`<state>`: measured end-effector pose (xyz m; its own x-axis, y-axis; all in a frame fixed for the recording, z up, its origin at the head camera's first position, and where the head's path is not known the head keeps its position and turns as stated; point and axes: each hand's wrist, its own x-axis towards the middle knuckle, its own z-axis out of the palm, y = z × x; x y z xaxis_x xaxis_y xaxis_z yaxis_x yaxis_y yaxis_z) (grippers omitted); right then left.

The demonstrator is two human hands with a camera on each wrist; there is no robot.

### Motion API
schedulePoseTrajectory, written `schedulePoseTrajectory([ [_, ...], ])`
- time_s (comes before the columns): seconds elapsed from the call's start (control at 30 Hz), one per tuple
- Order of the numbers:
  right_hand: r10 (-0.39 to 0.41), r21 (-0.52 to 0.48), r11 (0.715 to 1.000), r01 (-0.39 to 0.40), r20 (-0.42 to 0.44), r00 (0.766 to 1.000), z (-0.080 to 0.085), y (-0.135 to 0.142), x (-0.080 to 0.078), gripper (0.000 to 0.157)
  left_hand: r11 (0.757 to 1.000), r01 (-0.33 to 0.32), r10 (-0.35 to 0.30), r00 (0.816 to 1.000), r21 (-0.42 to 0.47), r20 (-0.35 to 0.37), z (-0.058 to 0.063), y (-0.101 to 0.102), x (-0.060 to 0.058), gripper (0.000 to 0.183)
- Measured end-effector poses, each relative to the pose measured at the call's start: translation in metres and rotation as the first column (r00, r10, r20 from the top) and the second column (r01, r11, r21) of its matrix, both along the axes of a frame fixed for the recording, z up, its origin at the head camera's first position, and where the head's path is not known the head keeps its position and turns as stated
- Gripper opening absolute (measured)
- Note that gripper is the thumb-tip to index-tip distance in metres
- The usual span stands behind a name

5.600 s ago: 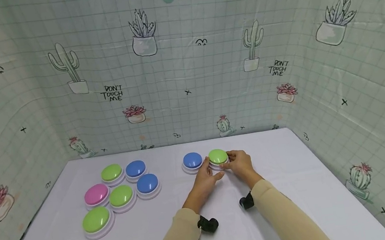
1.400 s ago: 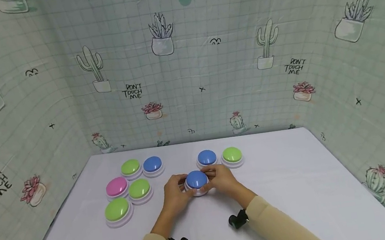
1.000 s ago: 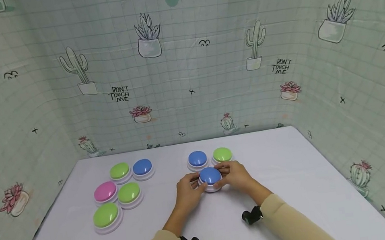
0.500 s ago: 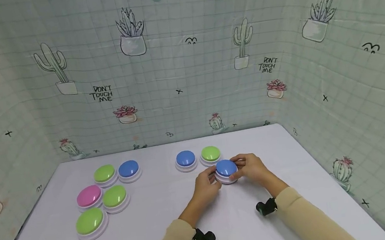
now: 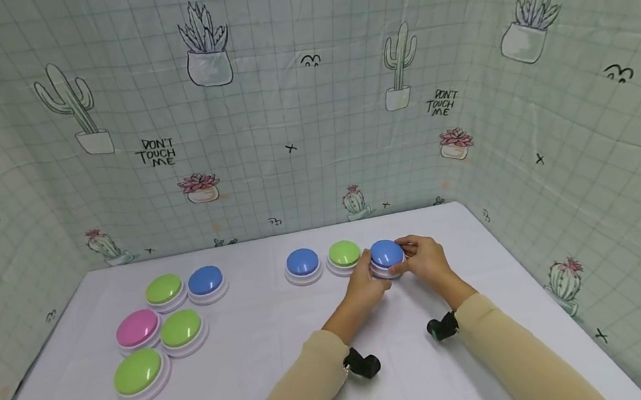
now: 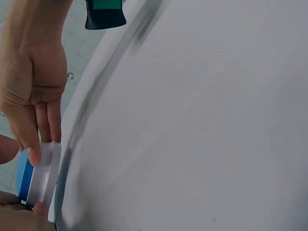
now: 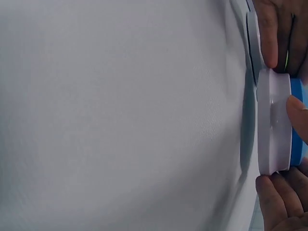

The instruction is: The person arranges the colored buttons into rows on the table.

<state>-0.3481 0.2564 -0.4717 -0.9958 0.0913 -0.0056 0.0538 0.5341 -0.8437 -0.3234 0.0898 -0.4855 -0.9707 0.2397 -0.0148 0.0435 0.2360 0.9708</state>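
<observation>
A blue push button with a white round base is held between both hands at the right end of a back row. My left hand grips its left side, with the thumb on the base rim in the left wrist view. On its right side my right hand pinches the base between thumb and fingers. A green push button sits just left of the left fingers, and another blue push button stands beside that one. In the right wrist view the held button's white base is close to the cloth; contact is unclear.
At the left of the white table stands a cluster: a pink button, a blue button and green buttons, one of them nearest the front. Patterned fabric walls the back and sides.
Earlier both hands were on the green button in the row. Since then they have brought a blue button from the left cluster rightward, then back to the green button's right side.
</observation>
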Motion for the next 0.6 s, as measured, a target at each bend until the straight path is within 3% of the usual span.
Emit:
schedulePoseTrajectory([
  [0.23,-0.020,-0.007,1.000,0.020,-0.004,1.000,-0.006,0.004,-0.012,0.067,0.996,0.051,-0.053,0.998,0.069,0.029,-0.002,0.007,-0.014,0.092],
  [0.6,-0.018,-0.017,1.000,0.017,-0.012,1.000,-0.009,0.002,-0.022,0.068,0.997,0.066,-0.066,0.998,0.039,0.017,-0.008,0.009,-0.021,0.098],
])
